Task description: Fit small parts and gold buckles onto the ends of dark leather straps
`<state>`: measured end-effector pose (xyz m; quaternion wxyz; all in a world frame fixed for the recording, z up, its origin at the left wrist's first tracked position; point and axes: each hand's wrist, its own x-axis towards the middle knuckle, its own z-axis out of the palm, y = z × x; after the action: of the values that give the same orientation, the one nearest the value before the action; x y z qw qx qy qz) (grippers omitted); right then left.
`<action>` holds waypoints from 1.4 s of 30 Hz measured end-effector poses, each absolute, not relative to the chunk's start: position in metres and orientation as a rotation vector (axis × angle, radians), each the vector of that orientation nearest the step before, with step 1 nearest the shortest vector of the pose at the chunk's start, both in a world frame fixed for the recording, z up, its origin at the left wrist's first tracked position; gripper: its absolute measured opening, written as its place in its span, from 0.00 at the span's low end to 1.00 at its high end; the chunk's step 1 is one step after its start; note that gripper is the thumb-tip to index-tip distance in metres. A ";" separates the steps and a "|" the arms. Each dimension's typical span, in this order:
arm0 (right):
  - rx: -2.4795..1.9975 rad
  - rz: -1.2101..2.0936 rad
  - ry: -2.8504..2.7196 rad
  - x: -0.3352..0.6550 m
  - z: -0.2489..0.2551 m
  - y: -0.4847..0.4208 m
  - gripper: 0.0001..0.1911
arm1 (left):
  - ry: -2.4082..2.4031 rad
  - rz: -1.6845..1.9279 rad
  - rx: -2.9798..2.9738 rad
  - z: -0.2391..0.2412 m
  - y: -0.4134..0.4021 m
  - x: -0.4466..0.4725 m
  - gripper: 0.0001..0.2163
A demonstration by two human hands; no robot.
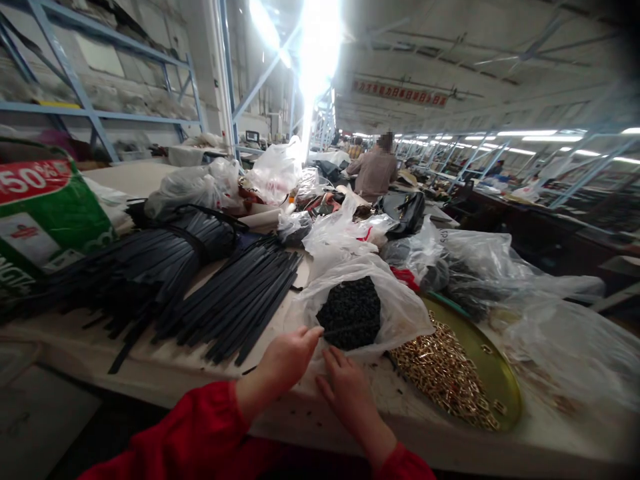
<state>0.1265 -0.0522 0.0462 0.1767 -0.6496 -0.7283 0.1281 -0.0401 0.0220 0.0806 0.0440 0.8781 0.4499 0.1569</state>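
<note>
My left hand (285, 360) is closed in a pinch at the near edge of a clear plastic bag. A thin black strip (345, 329) appears to run out from its fingertips across the bag's opening. My right hand (347, 383) rests beside it with fingers stretched out, touching the bag's near rim. Inside the open plastic bag (405, 313) lies a heap of small black pieces (350, 303). To the right, a gold-coloured round tray (493, 333) holds many small gold metal buckles (445, 370). Left of my hands lie loose black strips (240, 293).
A thick tied bundle of black strips (145, 267) lies further left, next to a green and red bag (50, 207). Clear plastic bags (480, 260) and a black handbag (403, 210) crowd the table behind. A person (375, 170) is further back.
</note>
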 end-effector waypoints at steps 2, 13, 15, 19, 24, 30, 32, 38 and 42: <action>-1.742 0.491 -1.926 0.138 0.045 -0.055 0.25 | 1.394 0.357 2.687 0.071 0.014 -0.032 0.14; -1.302 1.189 -0.472 0.167 0.049 -0.082 0.25 | 1.085 0.707 2.561 0.070 -0.039 -0.051 0.14; -1.322 1.156 -0.459 0.168 0.049 -0.082 0.24 | 1.072 0.747 2.500 0.070 -0.047 -0.054 0.14; -1.291 1.179 -0.453 0.170 0.051 -0.086 0.25 | 1.011 0.817 2.410 0.070 -0.056 -0.057 0.13; -1.223 1.174 -0.428 0.171 0.057 -0.089 0.23 | 0.941 0.900 2.337 0.071 -0.063 -0.058 0.13; -1.258 1.112 -0.481 0.175 0.062 -0.094 0.15 | 0.921 0.471 2.022 0.079 -0.066 -0.051 0.13; -1.277 1.140 -0.525 0.175 0.062 -0.096 0.14 | 0.932 0.273 1.810 0.085 -0.064 -0.041 0.13; -1.329 1.169 -0.573 0.172 0.062 -0.104 0.15 | 0.806 0.113 1.247 0.098 -0.061 -0.012 0.16; -1.339 1.144 -0.595 0.172 0.062 -0.107 0.16 | 0.784 0.113 1.163 0.095 -0.063 -0.006 0.15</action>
<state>0.1716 -0.1070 0.0615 0.5983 -0.5772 -0.2566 0.4930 -0.0060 -0.0634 0.0951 0.7626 0.5345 0.3606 0.0519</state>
